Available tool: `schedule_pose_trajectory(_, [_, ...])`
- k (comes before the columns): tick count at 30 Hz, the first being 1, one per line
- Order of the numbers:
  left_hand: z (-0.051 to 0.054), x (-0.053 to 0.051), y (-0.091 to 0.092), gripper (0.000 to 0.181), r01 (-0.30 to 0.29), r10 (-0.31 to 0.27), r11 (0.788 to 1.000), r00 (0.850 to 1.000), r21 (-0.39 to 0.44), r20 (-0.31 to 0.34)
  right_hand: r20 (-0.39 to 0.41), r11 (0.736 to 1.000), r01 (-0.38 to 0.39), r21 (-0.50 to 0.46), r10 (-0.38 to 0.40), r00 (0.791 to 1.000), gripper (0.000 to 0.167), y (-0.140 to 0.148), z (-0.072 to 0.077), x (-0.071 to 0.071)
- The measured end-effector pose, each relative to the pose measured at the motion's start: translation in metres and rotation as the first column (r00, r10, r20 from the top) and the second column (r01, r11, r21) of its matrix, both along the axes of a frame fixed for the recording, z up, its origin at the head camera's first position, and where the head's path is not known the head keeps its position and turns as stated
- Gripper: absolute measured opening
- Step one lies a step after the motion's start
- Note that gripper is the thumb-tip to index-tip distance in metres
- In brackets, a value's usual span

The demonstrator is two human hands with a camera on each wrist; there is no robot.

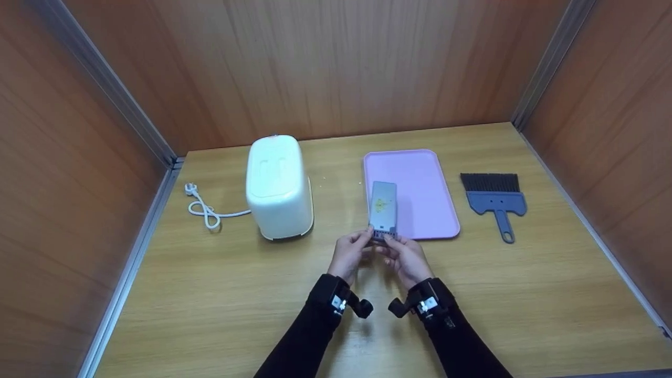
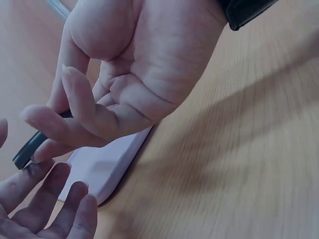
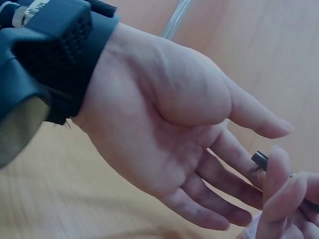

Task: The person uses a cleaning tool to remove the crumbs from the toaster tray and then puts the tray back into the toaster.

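Here, my left hand (image 1: 352,255) pinches a flat grey rectangular panel (image 1: 387,216). My right hand (image 1: 408,260), loosely spread, touches its end.

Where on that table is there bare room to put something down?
Near left: between the left sleeve and left wall, in front of the white appliance. Near right: between the right sleeve and right wall, in front of the brush. The purple tray is bare on the right. Crowded: the middle, where the left hand holds a grey piece, right hand beside it.
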State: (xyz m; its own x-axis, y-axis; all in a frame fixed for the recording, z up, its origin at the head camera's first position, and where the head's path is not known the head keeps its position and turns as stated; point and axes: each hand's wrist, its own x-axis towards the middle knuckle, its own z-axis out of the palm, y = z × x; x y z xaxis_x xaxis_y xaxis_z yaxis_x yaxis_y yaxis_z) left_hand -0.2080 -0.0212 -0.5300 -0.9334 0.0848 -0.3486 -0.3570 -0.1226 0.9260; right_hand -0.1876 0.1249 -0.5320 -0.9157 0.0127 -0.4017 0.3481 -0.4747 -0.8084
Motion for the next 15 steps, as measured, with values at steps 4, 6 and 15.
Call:
schedule_pose_trajectory(4, [-0.003,0.0,0.001,0.031,-0.013,0.015,0.999,0.999,0.052,-0.035,0.006,1.0,0.021,0.005,-0.021,1.0,0.028,-0.004,-0.001,0.001])
schedule_pose_trajectory(6, [-0.006,0.0,0.002,0.03,-0.021,0.024,0.996,0.999,0.081,-0.034,0.01,1.0,0.027,0.014,-0.027,1.0,0.026,-0.006,-0.001,0.002])
schedule_pose_trajectory(15, [-0.014,0.001,0.009,0.033,-0.06,0.073,0.981,0.995,0.186,-0.064,-0.012,0.999,0.045,0.021,-0.045,0.999,0.017,-0.013,-0.001,0.006])
